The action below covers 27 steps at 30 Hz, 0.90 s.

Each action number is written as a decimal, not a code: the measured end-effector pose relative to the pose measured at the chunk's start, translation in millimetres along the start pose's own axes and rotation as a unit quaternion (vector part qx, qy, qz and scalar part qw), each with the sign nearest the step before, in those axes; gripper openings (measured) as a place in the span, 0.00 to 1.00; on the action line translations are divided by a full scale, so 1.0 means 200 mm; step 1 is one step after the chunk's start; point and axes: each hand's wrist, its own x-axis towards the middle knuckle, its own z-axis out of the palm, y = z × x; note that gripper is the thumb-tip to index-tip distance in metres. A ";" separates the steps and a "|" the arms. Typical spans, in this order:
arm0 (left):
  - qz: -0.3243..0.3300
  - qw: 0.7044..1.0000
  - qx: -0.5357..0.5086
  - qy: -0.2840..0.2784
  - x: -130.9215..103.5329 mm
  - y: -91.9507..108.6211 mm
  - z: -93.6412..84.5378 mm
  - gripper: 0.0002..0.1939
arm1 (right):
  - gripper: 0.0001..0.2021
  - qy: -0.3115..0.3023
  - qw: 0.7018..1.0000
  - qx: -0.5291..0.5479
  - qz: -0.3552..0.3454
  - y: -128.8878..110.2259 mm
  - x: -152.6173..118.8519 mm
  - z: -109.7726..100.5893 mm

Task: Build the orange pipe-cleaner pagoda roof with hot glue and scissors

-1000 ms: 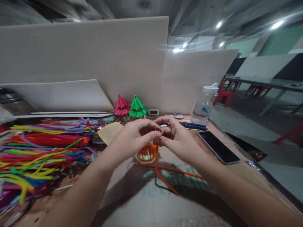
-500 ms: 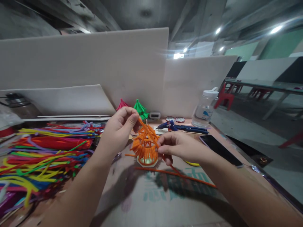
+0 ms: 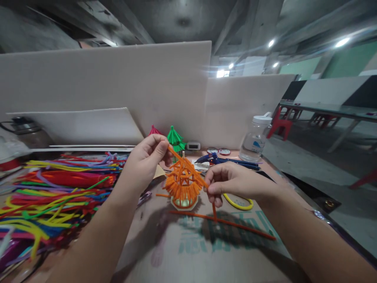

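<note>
Pipe-cleaner heap: mixed colours, loose, piled at the far left of the table, probably kept there as stock within reach of the left arm.

Left hand: raised, thumb and forefinger pinched on the upper end of an orange pipe cleaner; remaining fingers curled. The high grip appears to keep the strand taut over the model's peak.

Orange pagoda model: table centre, between the two hands, standing upright on a pale base. Tiered roof of short orange strands fanned outward like fringe; a thin stick pokes up at the apex. The strand slopes down across its right side.

Pink and green pagoda models: behind, against the white partition, partly hidden by the left hand.

Right hand: lower, fingertips closed on the same strand just right of the roof; its tail hangs down to the table.

Loose orange pipe cleaner, yellow ring: lying by the right hand.

Glue gun, plastic bottle: rear right.
</note>
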 end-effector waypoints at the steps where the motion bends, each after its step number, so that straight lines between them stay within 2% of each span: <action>1: -0.001 1.000 0.000 0.000 0.00 0.00 0.00 0.15 | 0.12 0.000 1.000 0.000 0.002 0.00 0.00 0.00; 7: 0.000 1.000 0.009 0.012 0.00 0.02 -0.01 0.15 | 0.10 -0.039 0.998 -0.032 0.038 0.01 0.00 0.00; 13: 0.001 0.999 0.039 0.012 0.01 0.02 -0.04 0.16 | 0.07 -0.027 0.991 -0.121 0.053 0.00 -0.02 -0.02; 17: -0.035 0.995 0.075 -0.060 -0.01 0.04 -0.01 0.16 | 0.12 0.031 0.982 -0.185 -0.009 -0.01 -0.02 0.02; 20: -0.059 0.989 0.088 -0.103 -0.02 0.06 0.03 0.16 | 0.14 0.064 0.983 -0.161 -0.063 0.00 0.01 0.08; 27: -0.046 0.986 0.133 -0.093 -0.02 0.02 0.08 0.14 | 0.11 0.136 0.985 -0.071 -0.082 0.10 0.10 0.18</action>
